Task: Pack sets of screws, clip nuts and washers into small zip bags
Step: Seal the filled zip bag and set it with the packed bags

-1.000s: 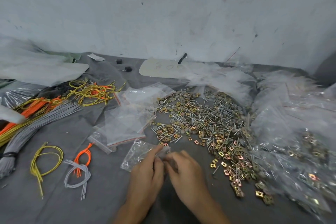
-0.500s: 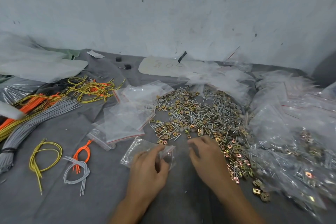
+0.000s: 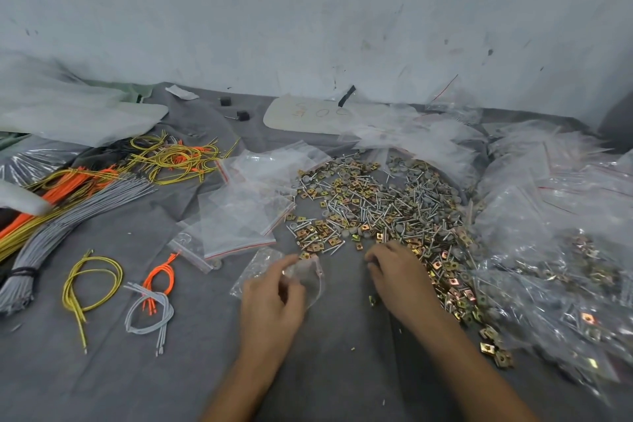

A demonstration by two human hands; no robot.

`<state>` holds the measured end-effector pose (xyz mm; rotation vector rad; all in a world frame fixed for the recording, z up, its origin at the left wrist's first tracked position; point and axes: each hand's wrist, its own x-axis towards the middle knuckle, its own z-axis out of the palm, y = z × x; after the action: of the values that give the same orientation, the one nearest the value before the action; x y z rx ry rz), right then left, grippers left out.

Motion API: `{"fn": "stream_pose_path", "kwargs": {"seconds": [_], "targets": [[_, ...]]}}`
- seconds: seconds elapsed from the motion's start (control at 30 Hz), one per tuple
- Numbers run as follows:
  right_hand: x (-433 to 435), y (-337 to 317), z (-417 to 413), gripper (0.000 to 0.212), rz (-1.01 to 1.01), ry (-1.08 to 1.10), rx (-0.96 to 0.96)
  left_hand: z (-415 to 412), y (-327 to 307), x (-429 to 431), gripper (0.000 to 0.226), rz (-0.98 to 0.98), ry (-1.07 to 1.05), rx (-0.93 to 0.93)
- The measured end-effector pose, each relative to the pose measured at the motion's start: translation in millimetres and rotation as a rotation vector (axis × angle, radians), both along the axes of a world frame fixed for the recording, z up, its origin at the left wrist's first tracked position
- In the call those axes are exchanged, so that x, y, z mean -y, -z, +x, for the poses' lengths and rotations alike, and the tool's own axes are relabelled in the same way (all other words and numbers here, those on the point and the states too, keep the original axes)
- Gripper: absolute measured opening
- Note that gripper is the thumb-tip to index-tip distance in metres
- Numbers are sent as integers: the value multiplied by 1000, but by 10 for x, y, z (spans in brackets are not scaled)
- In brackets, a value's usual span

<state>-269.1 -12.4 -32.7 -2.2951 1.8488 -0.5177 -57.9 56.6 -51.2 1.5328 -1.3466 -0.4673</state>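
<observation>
A wide heap of screws, brass clip nuts and grey washers is spread over the grey cloth in the middle. My left hand holds a small clear zip bag by its mouth, just in front of the heap. My right hand rests on the heap's near edge with its fingers curled down among the parts; what it grips is hidden. A stack of empty zip bags lies left of the heap. One loose clip nut lies between my hands.
Filled bags pile up along the right side. Bundles of grey, orange and yellow wires cover the left, with small wire loops nearer me. A white wall stands behind, with a marked plastic sheet at its foot.
My hands were together at the bag. The right hand has moved away to the right, onto the edge of the heap. The left hand stays holding the bag.
</observation>
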Motion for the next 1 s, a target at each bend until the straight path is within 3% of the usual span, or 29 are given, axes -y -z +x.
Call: {"fn": "stream_pose_path", "kwargs": {"seconds": [0.13,0.33,0.5,0.6,0.7,0.8,0.9,1.0], "targets": [[24,0,7,28,1,16,20,55,40,31,35,20,-82,-254],[95,-32,45,14,7,24,-28,48,70,49,31,7,-76,-319],[55,-36,52,22,-13,4,-28,100,51,81,33,-16,-193,-524],[-16,-39,67,22,-30,-16,187,132,56,94,33,-45,-222,-600],[-98,-73,124,24,104,10,568,94,37,60,33,-39,-185,-566],[-179,-80,207,28,297,59,863,36,8,23,29,-23,-99,-433],[-275,-74,271,24,410,47,1060,9,-12,5,32,-10,-70,-257],[-375,-111,343,18,455,-3,1185,-5,-20,-14,32,3,-82,-210]]}}
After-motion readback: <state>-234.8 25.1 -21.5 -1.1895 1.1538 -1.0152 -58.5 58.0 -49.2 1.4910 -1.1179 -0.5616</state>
